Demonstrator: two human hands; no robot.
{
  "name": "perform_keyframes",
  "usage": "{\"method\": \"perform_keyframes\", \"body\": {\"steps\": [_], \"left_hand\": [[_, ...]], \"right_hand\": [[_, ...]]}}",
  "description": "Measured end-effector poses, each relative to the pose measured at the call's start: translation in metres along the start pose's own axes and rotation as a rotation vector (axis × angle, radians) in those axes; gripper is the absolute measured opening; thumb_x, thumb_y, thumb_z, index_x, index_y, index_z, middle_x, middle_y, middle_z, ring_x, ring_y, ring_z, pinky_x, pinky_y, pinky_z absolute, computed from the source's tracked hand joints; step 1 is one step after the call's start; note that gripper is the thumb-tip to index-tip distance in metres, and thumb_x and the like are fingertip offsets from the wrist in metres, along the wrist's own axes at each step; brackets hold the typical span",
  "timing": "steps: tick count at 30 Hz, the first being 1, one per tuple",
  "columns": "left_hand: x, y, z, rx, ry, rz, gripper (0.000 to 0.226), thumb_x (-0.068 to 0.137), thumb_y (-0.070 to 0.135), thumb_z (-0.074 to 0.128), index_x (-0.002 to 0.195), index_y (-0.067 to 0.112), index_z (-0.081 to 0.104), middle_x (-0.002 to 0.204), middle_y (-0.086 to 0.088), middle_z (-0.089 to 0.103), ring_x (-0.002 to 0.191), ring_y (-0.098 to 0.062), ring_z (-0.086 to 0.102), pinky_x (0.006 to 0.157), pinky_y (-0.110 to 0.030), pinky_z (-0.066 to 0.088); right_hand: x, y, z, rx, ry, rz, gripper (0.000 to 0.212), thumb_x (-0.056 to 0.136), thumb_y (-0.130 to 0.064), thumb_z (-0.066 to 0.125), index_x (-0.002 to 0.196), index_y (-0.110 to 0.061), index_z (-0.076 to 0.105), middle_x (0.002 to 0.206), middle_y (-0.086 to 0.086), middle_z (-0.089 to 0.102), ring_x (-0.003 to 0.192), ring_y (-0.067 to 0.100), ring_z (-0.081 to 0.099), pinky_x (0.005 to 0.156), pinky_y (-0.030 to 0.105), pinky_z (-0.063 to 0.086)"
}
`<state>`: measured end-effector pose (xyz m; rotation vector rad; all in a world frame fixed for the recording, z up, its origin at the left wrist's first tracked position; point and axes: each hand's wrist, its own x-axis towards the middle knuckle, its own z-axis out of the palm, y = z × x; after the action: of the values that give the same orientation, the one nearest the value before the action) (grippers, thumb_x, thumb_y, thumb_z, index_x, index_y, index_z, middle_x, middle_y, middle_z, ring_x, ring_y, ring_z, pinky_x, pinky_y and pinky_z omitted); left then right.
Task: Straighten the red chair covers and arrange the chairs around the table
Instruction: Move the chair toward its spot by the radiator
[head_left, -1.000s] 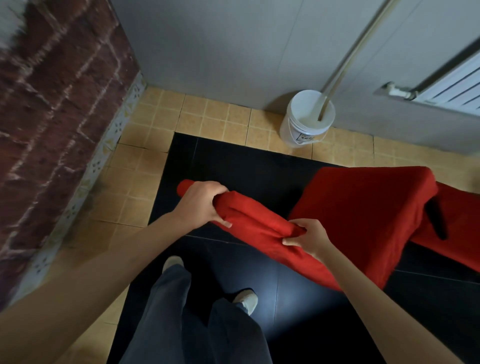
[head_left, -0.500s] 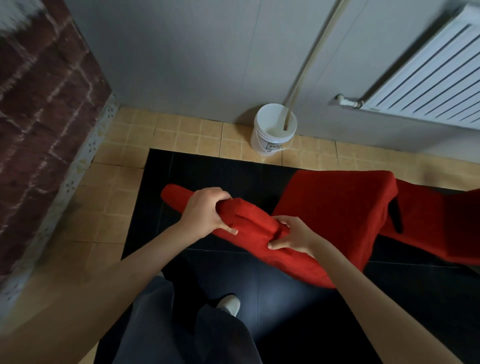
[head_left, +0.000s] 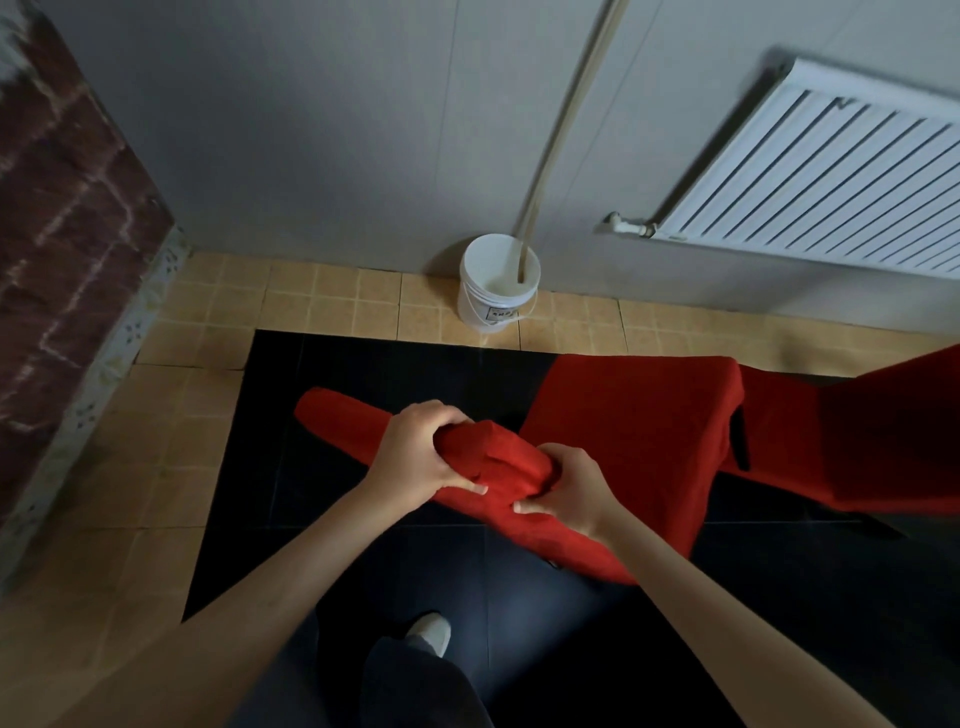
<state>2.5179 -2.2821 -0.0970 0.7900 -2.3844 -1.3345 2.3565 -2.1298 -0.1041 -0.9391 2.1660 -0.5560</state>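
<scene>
The two hands are being drawn closer together along the top of the chair back than a second ago: the left hand (head_left: 423, 454) is being slid rightward, so more of the red cover (head_left: 498, 470) is being left bare at its far left end. The cloth is being bunched into a raised fold between the left grip and the right hand (head_left: 569, 493), where it was lying smoother.

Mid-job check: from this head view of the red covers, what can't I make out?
- Table: not in the head view.
- Second red chair: cut off by the right edge.
- Chair frame under the red cover: hidden by the fabric that the left hand and right hand grip.
- White bucket label: too small to read.
</scene>
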Motion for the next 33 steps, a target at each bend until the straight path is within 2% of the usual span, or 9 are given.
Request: {"method": "perform_keyframes", "body": {"steps": [5, 8, 11, 16, 21, 24, 27, 29, 33], "left_hand": [[-0.010, -0.023, 0.007, 0.121, -0.051, 0.028, 0.073, 0.052, 0.049, 0.085, 0.116, 0.025, 0.060, 0.110, 0.013, 0.062, 0.105, -0.008, 0.057, 0.102, -0.047, 0.038], [-0.020, -0.044, 0.001, 0.238, -0.011, -0.013, 0.074, 0.064, 0.044, 0.083, 0.129, 0.021, 0.054, 0.125, 0.006, 0.058, 0.119, -0.015, 0.052, 0.105, -0.043, 0.034], [-0.018, -0.053, -0.004, 0.382, -0.081, -0.017, 0.069, 0.073, 0.040, 0.079, 0.133, 0.023, 0.051, 0.131, 0.005, 0.056, 0.126, -0.017, 0.048, 0.107, -0.051, 0.033], [-0.005, -0.050, -0.010, 0.493, -0.190, 0.025, 0.043, 0.076, 0.038, 0.077, 0.112, 0.022, 0.060, 0.106, 0.008, 0.064, 0.104, -0.012, 0.060, 0.106, -0.039, 0.031], [0.016, -0.031, -0.019, 0.549, -0.281, 0.037, 0.036, 0.074, 0.039, 0.078, 0.102, 0.024, 0.062, 0.091, 0.012, 0.064, 0.091, -0.010, 0.062, 0.112, -0.042, 0.023], [0.038, -0.008, -0.024, 0.553, -0.282, 0.092, 0.039, 0.070, 0.038, 0.081, 0.102, 0.022, 0.065, 0.090, 0.009, 0.068, 0.088, -0.012, 0.064, 0.104, -0.036, 0.033], [0.063, 0.024, -0.021, 0.528, -0.256, 0.157, 0.043, 0.065, 0.038, 0.085, 0.102, 0.020, 0.069, 0.089, 0.005, 0.071, 0.084, -0.015, 0.065, 0.079, -0.024, 0.039], [0.077, 0.047, -0.014, 0.551, -0.258, 0.202, 0.050, 0.064, 0.040, 0.085, 0.106, 0.019, 0.069, 0.094, 0.001, 0.071, 0.089, -0.018, 0.064, 0.078, -0.025, 0.037], [0.096, 0.086, 0.006, 0.549, -0.329, 0.248, 0.066, 0.060, 0.045, 0.086, 0.117, 0.020, 0.066, 0.109, 0.001, 0.068, 0.102, -0.020, 0.061, 0.088, -0.034, 0.048]], "right_hand": [[-0.006, 0.006, -0.014, -0.003, -0.035, -0.008, 0.045, 0.052, -0.019, 0.093, 0.085, -0.024, 0.063, 0.080, -0.011, 0.065, 0.077, 0.005, 0.060, 0.068, 0.018, 0.042], [-0.011, 0.008, -0.020, 0.000, -0.043, -0.005, 0.045, 0.052, -0.019, 0.094, 0.083, -0.025, 0.063, 0.079, -0.010, 0.065, 0.077, 0.006, 0.061, 0.069, 0.019, 0.044], [-0.014, 0.014, -0.025, -0.014, -0.034, -0.012, 0.044, 0.051, -0.019, 0.094, 0.083, -0.024, 0.063, 0.082, -0.005, 0.067, 0.080, 0.011, 0.063, 0.074, 0.025, 0.048], [-0.021, 0.020, -0.033, -0.024, -0.036, -0.022, 0.044, 0.051, -0.019, 0.094, 0.079, -0.028, 0.061, 0.082, -0.005, 0.067, 0.082, 0.013, 0.064, 0.077, 0.027, 0.050], [-0.026, 0.021, -0.044, 0.011, 0.012, -0.011, 0.043, 0.051, -0.017, 0.094, 0.079, -0.027, 0.063, 0.082, -0.005, 0.068, 0.084, 0.014, 0.065, 0.079, 0.029, 0.051], [-0.029, 0.023, -0.059, 0.059, 0.067, 0.004, 0.042, 0.051, -0.013, 0.094, 0.079, -0.024, 0.066, 0.081, -0.004, 0.069, 0.083, 0.014, 0.065, 0.076, 0.027, 0.050], [-0.039, 0.030, -0.081, 0.114, 0.119, 0.026, 0.047, 0.051, -0.008, 0.093, 0.092, -0.012, 0.070, 0.092, 0.003, 0.071, 0.092, 0.019, 0.067, 0.089, 0.041, 0.052], [-0.050, 0.039, -0.096, 0.146, 0.158, 0.035, 0.052, 0.051, -0.006, 0.093, 0.098, -0.008, 0.070, 0.096, 0.005, 0.072, 0.095, 0.019, 0.066, 0.093, 0.044, 0.050], [-0.077, 0.061, -0.113, 0.179, 0.220, 0.050, 0.064, 0.051, -0.007, 0.093, 0.109, -0.006, 0.067, 0.105, 0.004, 0.070, 0.103, 0.019, 0.064, 0.098, 0.044, 0.047]]}}
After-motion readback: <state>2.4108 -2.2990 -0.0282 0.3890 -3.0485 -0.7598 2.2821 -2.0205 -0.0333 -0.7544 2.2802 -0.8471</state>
